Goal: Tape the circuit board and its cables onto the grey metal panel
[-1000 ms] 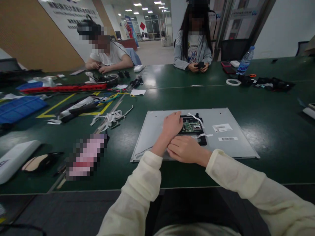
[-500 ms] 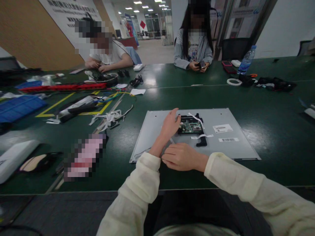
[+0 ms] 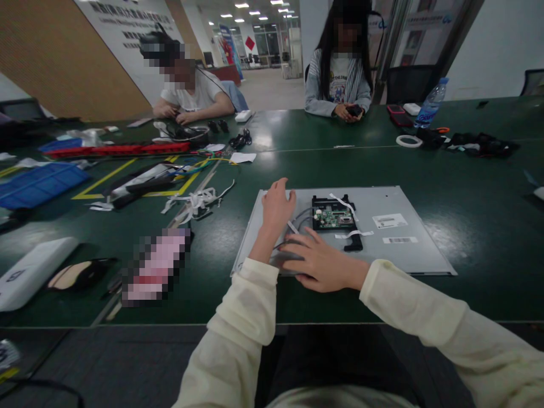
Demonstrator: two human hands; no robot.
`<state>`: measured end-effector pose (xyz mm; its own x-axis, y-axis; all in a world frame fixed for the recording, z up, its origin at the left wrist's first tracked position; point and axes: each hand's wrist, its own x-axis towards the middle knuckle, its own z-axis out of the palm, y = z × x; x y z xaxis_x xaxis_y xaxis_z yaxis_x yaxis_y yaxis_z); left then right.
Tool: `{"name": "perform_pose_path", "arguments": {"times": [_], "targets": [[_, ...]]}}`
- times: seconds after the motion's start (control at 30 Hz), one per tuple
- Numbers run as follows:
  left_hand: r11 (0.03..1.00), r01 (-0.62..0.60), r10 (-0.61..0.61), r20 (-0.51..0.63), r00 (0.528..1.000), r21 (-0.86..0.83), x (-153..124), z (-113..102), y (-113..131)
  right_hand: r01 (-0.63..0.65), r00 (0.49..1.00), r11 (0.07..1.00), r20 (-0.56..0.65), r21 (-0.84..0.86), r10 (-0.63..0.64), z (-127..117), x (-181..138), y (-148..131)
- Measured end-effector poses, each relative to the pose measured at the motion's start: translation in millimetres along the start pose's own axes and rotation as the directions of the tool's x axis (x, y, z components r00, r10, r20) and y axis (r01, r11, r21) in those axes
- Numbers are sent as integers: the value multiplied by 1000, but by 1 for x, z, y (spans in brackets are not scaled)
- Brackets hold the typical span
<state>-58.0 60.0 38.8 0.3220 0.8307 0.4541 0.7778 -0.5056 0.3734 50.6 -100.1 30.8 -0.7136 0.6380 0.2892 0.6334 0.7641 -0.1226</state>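
A flat grey metal panel [image 3: 382, 201] lies on the green table in front of me. Fixed to its middle is a green circuit board [image 3: 330, 219] in a black frame [image 3: 352, 243], with white tape strips [image 3: 360, 234] across it. My left hand [image 3: 277, 208] rests over the panel's left part, fingers stretched out and thumb apart. Just nearer to me, my right hand [image 3: 323, 262] lies low over the panel with fingers spread. Between the hands and the board runs a thin grey cable [image 3: 302, 215], partly hidden by my fingers; whether either hand touches it, I cannot tell.
Left of the panel lie a heap of white strips [image 3: 198, 203] and a pink blurred-out item [image 3: 155, 269]. Farther left are a blue basket [image 3: 45, 184] and a white box [image 3: 36, 275]. Two people sit across the table. A water bottle [image 3: 431, 105] stands at the far right.
My right hand's curled fingers have spread apart. My left hand has shifted left away from the board, uncovering the grey cable. The whole view has moved slightly.
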Motion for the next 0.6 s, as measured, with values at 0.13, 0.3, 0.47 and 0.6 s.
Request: {"name": "perform_pose_path", "arguments": {"times": [0.13,0.3,0.47,0.6], "targets": [[1000,-21,19,-62,998,-20,1,-2,1,-143,989,989,18,-22,144,3,0,4],[999,-25,21,-99,995,-37,1,-4,-1,-312,950,948,-10,-66,312,9,2,24],[999,-1,-1,-35,999,-36,-2,-4,1,-500,866,860,-87,-100,493,15,2,50],[1000,-11,11,20,1000,-15,-4,-1,2,-623,781,777,-120,-90,613,17,-2,61]]}}
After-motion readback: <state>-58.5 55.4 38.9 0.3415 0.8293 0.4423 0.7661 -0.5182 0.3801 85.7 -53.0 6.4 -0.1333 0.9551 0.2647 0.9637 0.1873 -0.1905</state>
